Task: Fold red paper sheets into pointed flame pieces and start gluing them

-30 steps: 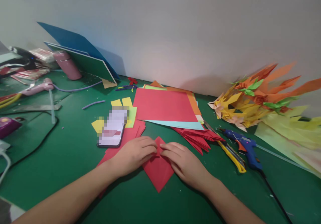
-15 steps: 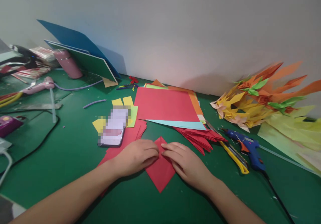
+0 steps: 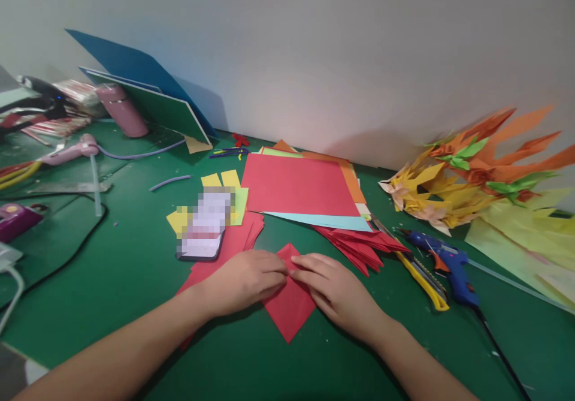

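A folded red paper diamond (image 3: 288, 317) lies flat on the green table (image 3: 251, 365), one corner toward me. My left hand (image 3: 251, 278) rests on its left side, fingers pressed together on the paper near its middle. From the right, my right hand (image 3: 332, 287) touches the paper with its fingertips, close to those of my left hand. Red paper sheets (image 3: 229, 248) lie behind and partly under my left hand, with a phone (image 3: 206, 221) beyond them. Folded red pieces (image 3: 354, 248) lie behind my right hand, beside a stack topped with a red sheet (image 3: 300, 182).
A yellow cutter (image 3: 422, 284) and a blue glue gun (image 3: 456, 269) with a cord lie at the right, before orange and yellow paper flowers (image 3: 467, 173). A pink bottle (image 3: 123, 110), boards (image 3: 153, 104) and a pink glue gun (image 3: 74, 149) are at the left.
The view has shifted very slightly. Both hands stay on the red diamond, and their fingertips have barely moved.
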### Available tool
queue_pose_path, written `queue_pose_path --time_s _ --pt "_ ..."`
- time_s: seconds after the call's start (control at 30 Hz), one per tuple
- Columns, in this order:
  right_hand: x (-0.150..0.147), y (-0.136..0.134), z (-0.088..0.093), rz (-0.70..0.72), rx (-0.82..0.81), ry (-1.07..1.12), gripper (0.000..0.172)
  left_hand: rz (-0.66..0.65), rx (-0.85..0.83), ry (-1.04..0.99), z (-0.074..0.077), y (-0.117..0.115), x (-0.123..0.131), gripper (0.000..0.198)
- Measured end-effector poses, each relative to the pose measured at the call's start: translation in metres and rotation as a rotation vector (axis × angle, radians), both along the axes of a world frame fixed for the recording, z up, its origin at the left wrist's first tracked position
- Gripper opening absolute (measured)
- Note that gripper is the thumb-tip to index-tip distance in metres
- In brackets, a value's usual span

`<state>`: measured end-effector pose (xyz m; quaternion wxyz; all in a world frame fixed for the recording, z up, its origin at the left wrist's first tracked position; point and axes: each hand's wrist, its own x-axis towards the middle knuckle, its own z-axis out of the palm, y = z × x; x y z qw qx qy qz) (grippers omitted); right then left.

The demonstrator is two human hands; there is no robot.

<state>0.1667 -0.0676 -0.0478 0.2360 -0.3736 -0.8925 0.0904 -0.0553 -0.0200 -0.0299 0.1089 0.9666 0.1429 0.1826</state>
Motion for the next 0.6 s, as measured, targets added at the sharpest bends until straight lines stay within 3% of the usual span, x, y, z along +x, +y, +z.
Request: queue_pose_path --time_s 0.27,0.6 --pt "-0.0012 -0.0001 0.0026 0.010 0.022 -0.003 0.033 0.010 0.047 0.012 -0.0037 -0.0008 -0.0008 0.028" --pt "0.0002 0.0003 0.0031 0.012 0.020 -0.036 0.033 0.011 -0.025 -0.081 -0.0039 0.0019 -0.0011 0.030"
